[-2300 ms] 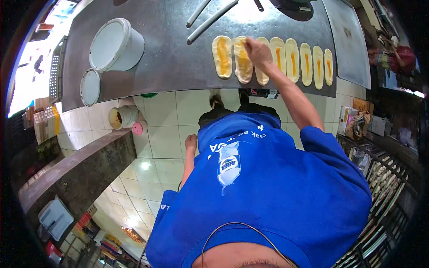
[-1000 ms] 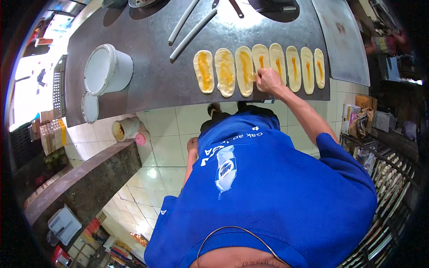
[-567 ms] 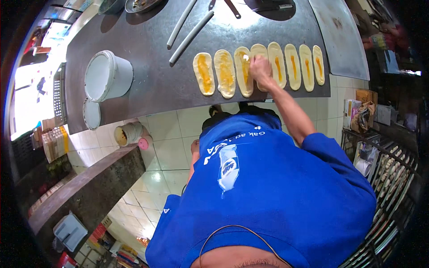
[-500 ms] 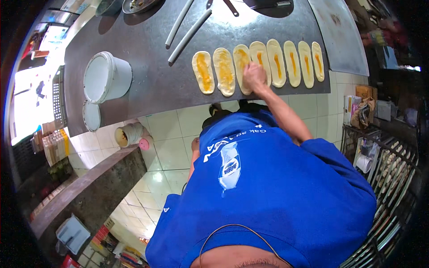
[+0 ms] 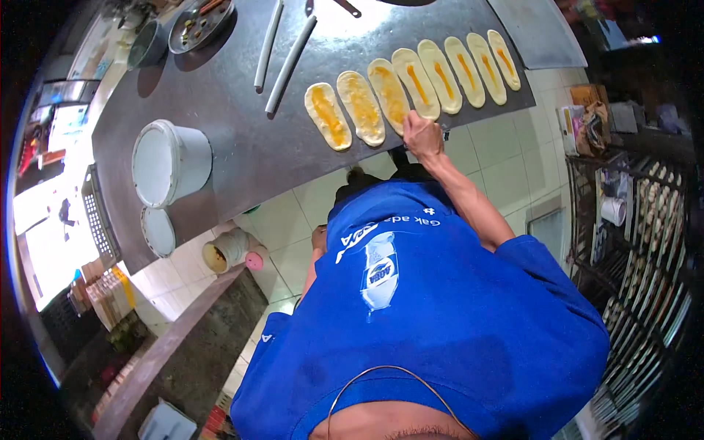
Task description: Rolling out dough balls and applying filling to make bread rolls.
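Several long flat ovals of dough (image 5: 361, 108) lie in a row on the dark table. The three on the left carry orange filling smeared wide; those to the right, such as this dough oval (image 5: 442, 77), have a narrow orange streak down the middle. My right hand (image 5: 423, 137) is closed at the table's near edge, by the near ends of the third and fourth ovals. What its fingers hold, if anything, is hidden. A small dark bit shows beside the fist, too unclear to name. My left hand (image 5: 319, 237) hangs low beside my body, its fingers mostly hidden.
On the table (image 5: 242, 158) stand a white bucket (image 5: 187, 161), its lid (image 5: 158, 232) at the edge, two pale rods (image 5: 291, 64), a metal tray (image 5: 203, 26) and a bowl (image 5: 147, 46). A tall rack (image 5: 638, 242) with loaded trays is at right.
My right hand has drawn back from over the third and fourth ovals to their near ends. Filling on the third oval now shows smeared along its length. The whole view has turned somewhat.
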`<act>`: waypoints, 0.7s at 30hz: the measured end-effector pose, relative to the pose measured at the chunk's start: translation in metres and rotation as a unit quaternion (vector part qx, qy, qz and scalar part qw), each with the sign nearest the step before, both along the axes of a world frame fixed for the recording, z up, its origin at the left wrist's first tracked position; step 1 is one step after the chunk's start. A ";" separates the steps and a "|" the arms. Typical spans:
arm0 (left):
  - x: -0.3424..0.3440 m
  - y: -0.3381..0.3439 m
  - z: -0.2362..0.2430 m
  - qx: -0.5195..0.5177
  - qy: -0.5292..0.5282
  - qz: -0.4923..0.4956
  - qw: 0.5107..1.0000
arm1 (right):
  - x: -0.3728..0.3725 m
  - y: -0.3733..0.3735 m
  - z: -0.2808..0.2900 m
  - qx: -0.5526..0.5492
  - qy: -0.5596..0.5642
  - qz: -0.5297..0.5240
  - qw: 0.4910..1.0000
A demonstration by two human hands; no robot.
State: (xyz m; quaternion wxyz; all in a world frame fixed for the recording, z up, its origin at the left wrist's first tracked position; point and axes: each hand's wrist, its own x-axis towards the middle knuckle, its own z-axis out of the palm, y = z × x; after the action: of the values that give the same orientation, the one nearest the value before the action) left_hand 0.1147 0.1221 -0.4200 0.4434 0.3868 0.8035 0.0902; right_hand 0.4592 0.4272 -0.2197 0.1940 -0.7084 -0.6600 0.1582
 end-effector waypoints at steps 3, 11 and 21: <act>-0.014 0.016 0.017 0.002 -0.011 -0.005 1.000 | -0.001 -0.013 -0.002 0.010 -0.003 0.002 1.000; -0.022 0.037 0.030 0.003 -0.090 0.098 0.991 | 0.057 0.009 0.016 0.081 -0.057 -0.008 0.995; 0.045 0.049 0.033 0.008 -0.084 0.193 0.978 | 0.095 0.167 0.000 0.191 -0.129 0.320 0.919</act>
State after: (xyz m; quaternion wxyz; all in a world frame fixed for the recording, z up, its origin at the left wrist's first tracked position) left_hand 0.1596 0.1714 -0.3870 0.4803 0.2194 0.8222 0.2126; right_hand 0.5538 0.5946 -0.2200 0.1779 -0.4228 -0.8885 -0.0097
